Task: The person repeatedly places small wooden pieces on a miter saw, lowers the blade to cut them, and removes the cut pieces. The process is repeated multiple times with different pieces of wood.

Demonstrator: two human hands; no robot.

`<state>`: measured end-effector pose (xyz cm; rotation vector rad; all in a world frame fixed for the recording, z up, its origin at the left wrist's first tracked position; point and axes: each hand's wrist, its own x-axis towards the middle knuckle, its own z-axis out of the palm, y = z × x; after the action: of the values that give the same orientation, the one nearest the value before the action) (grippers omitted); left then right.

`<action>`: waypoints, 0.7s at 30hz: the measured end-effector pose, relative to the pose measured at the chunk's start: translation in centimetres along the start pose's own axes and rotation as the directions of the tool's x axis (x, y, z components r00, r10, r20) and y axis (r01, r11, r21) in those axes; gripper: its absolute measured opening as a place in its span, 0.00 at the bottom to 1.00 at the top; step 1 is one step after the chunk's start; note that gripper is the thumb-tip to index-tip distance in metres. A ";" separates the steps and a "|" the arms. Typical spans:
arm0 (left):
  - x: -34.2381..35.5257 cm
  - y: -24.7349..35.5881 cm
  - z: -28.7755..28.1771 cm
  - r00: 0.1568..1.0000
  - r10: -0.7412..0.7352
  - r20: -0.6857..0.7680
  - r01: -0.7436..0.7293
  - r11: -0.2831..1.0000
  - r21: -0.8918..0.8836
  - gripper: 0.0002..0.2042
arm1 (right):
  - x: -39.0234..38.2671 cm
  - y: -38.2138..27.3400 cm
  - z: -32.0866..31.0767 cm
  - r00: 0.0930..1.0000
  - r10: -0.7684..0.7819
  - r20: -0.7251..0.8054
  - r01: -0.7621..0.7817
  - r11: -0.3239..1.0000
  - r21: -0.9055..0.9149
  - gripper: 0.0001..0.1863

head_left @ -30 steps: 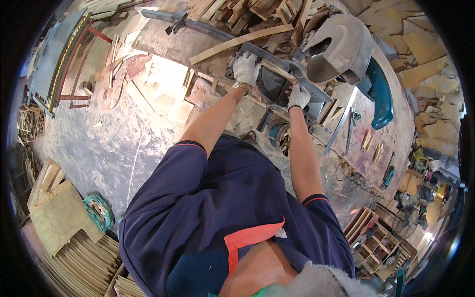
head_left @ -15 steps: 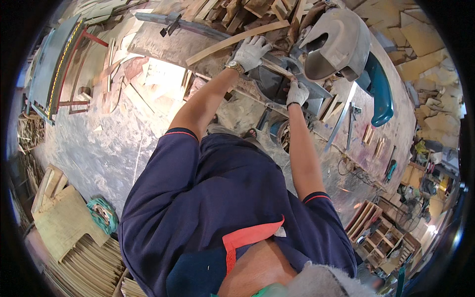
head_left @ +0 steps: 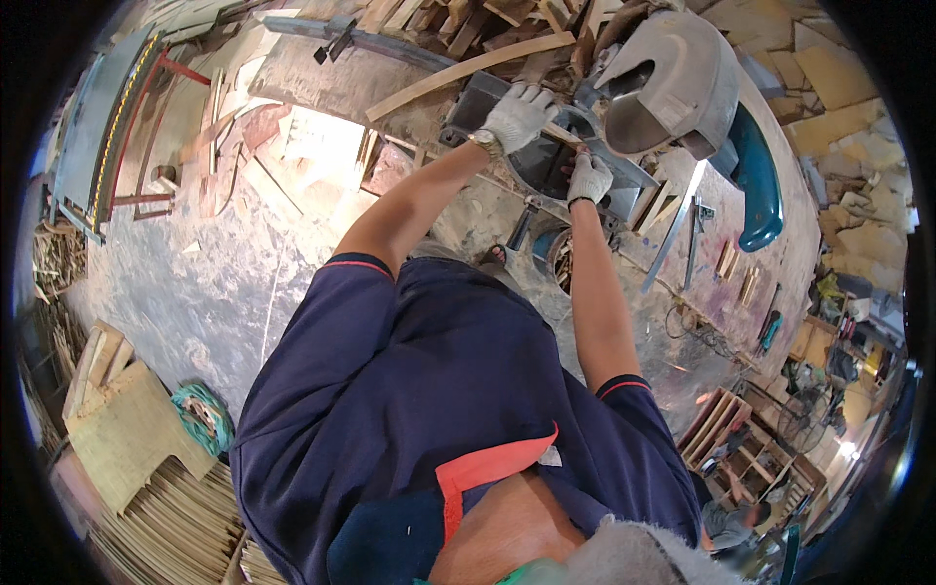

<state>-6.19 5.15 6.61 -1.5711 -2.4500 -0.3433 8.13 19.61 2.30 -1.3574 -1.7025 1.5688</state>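
My left hand, in a whitish knitted glove with a wristwatch behind it, lies over the dark metal table of a machine. Its fingers stretch forward, slightly apart. A short wooden strip runs from beside that hand toward my right hand. The right hand, also gloved, has its fingers closed at the strip's near end; its fingertips are partly hidden. Close by on the right rises the machine's big grey rounded housing, with a curved teal cover. Any blade is hidden from view.
A long curved wooden piece lies beyond my left hand, before a heap of offcuts. A clamp and small wood pieces lie on the bench at right. Stacked curved slats stand lower left. Another person is at lower right.
My left hand has slid right and slightly nearer, toward my right hand, uncovering a dark block-like part of the machine. The right hand has barely moved. Another person has come into view at lower right.
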 end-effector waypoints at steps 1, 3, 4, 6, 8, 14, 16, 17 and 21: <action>0.5 0.3 0.2 1.000 -0.011 -0.003 0.011 0.999 0.042 0.16 | 0.1 0.1 0.0 1.000 0.017 -0.003 -0.017 1.000 0.009 0.12; 1.4 1.0 0.9 0.999 -0.046 -0.001 0.046 0.990 0.134 0.11 | 0.4 0.2 0.1 0.996 0.091 -0.020 -0.090 0.996 0.018 0.10; 1.5 1.4 1.4 0.997 -0.077 -0.005 0.078 0.989 0.123 0.11 | 0.5 0.2 0.2 0.996 0.085 -0.017 -0.085 0.996 -0.001 0.11; 1.7 2.2 2.7 0.989 -0.142 -0.040 0.145 0.985 0.096 0.10 | 0.6 0.1 0.2 0.997 0.069 -0.027 -0.070 0.997 -0.027 0.11; 1.9 2.9 4.2 0.959 -0.246 -0.139 0.252 0.967 0.025 0.10 | 0.7 0.0 0.1 0.996 0.084 -0.013 -0.084 0.996 -0.012 0.10; 2.6 4.1 6.9 0.894 -0.405 -0.188 0.382 0.912 -0.151 0.11 | 1.2 0.1 -0.3 0.995 0.103 -0.015 -0.103 0.992 -0.078 0.14; 2.6 3.9 6.6 0.915 -0.369 -0.163 0.346 0.925 -0.154 0.13 | 1.4 0.1 -0.1 0.994 0.105 -0.011 -0.105 0.990 -0.090 0.13; 2.5 3.9 6.3 0.901 -0.400 -0.169 0.369 0.910 -0.187 0.13 | 1.5 0.0 -0.1 0.994 0.112 -0.021 -0.113 0.989 -0.099 0.12; 2.1 3.3 5.5 0.944 -0.309 -0.117 0.295 0.948 -0.122 0.14 | 1.6 -0.3 0.0 0.989 0.143 -0.040 -0.147 0.983 -0.113 0.11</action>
<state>-4.31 9.96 2.30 -1.1575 -2.6009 -0.6144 7.38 21.01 2.13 -1.5877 -1.7330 1.5377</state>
